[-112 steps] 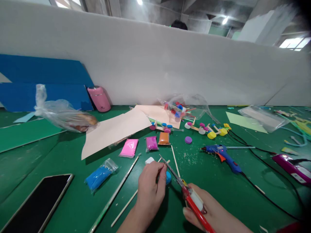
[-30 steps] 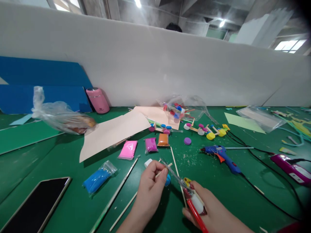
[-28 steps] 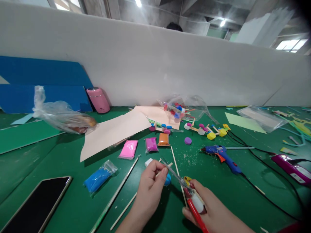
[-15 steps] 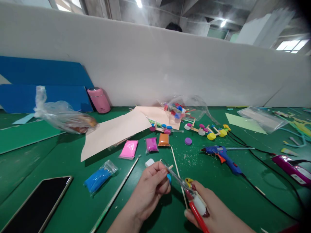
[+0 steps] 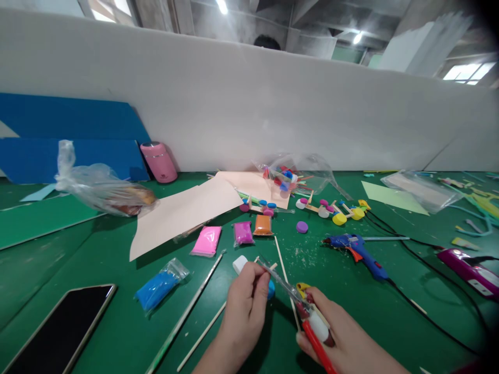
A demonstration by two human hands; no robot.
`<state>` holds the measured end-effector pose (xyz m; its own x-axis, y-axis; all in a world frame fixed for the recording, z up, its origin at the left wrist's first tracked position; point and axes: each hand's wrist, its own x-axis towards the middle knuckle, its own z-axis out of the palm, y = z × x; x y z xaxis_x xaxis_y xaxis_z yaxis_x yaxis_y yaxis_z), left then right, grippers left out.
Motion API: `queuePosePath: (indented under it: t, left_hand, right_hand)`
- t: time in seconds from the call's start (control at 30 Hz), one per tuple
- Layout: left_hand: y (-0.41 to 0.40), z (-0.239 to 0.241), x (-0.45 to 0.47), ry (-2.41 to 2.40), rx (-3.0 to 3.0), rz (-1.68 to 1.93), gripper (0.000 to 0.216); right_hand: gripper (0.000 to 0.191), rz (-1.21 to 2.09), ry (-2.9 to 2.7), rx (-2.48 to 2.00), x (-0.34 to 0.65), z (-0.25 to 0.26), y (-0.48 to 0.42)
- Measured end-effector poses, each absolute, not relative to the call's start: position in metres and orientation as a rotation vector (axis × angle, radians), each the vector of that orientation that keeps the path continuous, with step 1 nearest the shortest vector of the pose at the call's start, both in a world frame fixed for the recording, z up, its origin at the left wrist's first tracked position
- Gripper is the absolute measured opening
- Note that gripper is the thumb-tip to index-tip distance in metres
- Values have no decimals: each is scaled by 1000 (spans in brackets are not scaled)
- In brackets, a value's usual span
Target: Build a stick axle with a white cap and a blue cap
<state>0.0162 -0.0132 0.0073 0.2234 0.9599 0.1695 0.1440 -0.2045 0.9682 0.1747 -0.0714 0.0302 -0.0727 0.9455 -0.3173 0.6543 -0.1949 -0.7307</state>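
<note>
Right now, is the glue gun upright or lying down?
Lying down: the glue gun rests on its side on the green table, nozzle pointing left.

Slanted red-handled tool (image 5: 302, 311), short pale stick (image 5: 274, 266)

1. Bare left hand (image 5: 244, 310), bare right hand (image 5: 339, 323): two.
2. Four filled clear-plastic packets (image 5: 243, 232): one blue, one pink, one magenta, one orange.
3. Three wheeled wooden-stick models (image 5: 324, 212).
4. One red-handled metal tool (image 5: 314, 340).
5. One blue plastic glue gun (image 5: 362, 254), four o'clock.
6. One pink cylindrical flask (image 5: 159, 163).
7. One black-screened phone (image 5: 62, 328), eight o'clock.
</note>
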Motion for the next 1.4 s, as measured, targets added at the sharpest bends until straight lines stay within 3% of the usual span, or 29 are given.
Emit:
queuePosePath:
  t: [0.3, 0.7, 0.93, 1.4]
  left_hand:
    - [-6, 12, 13, 832, 1175, 907, 19]
    - [-9, 4, 14, 894, 1252, 1016, 16]
    - [-7, 2, 15, 822, 1145, 1017, 18]
    - [-10, 5, 16, 1070, 1669, 980, 19]
  right_hand:
    - [16, 1212, -1704, -1822, 177, 27, -75]
    - [18, 1134, -1705, -1875, 177, 25, -74]
    - [21, 1306, -1668, -1780, 177, 30, -73]
    - [23, 1336, -1605, -1803, 179, 29, -75]
